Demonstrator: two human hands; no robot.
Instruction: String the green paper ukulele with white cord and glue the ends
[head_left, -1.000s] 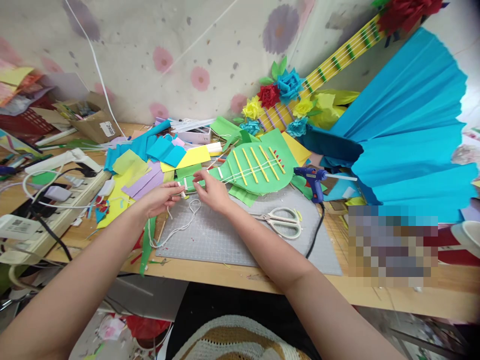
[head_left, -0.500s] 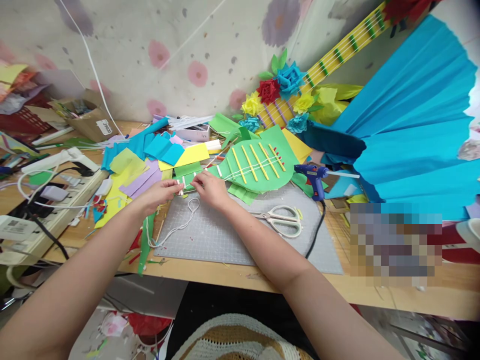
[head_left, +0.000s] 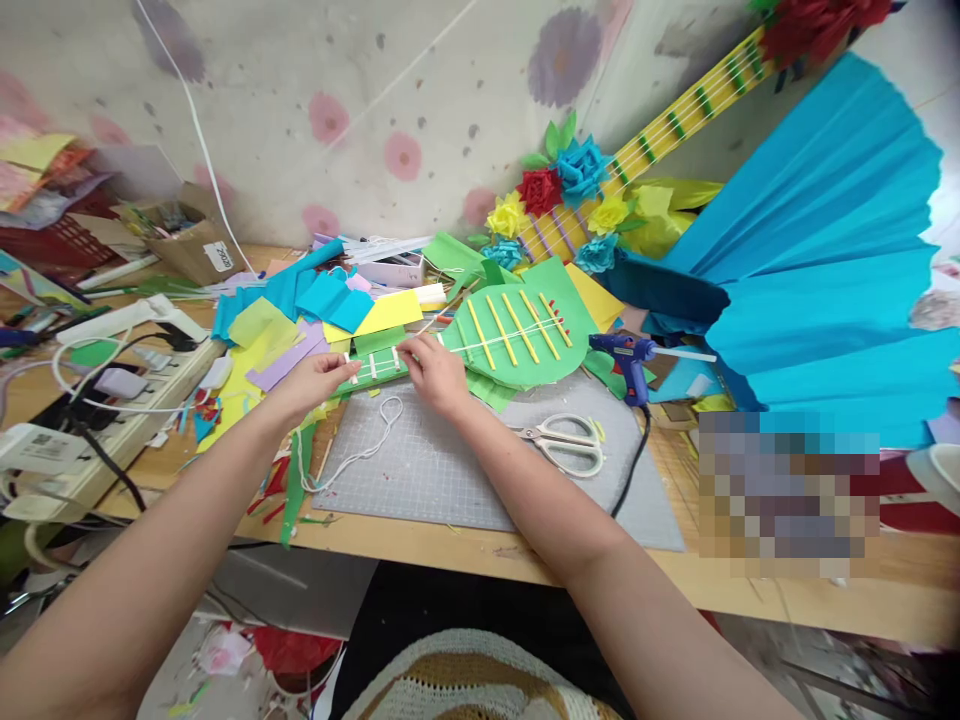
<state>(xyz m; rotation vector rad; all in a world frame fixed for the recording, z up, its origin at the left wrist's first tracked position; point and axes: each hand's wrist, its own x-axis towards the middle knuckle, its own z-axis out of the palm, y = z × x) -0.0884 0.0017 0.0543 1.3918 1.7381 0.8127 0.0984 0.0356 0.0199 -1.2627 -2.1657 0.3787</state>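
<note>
A green paper instrument (head_left: 480, 310) shaped like a small lute or guitar lies on the table, its narrow neck (head_left: 384, 366) pointing left. Yellow strips cross its body and short white strips cross the neck. White string (head_left: 517, 332) runs from red pegs on the body towards the neck. At the neck's far left end my left hand (head_left: 324, 382) pinches the string. My right hand (head_left: 436, 374) is over the neck nearer the body, its thumb and finger closed on the string. A loose loop of string hangs onto the grey cutting mat (head_left: 450, 475).
Scissors (head_left: 566, 445) lie on the mat, with a blue glue gun (head_left: 634, 365) to their right. Coloured paper scraps (head_left: 289, 340) pile up behind my left hand. A power strip (head_left: 142, 400) stands at left. A yellow flowered paper guitar (head_left: 667, 130) leans against the wall.
My hands have spread apart along the neck, the right one shifting towards the body. More of the neck with its white strips shows between them. The view has shifted slightly.
</note>
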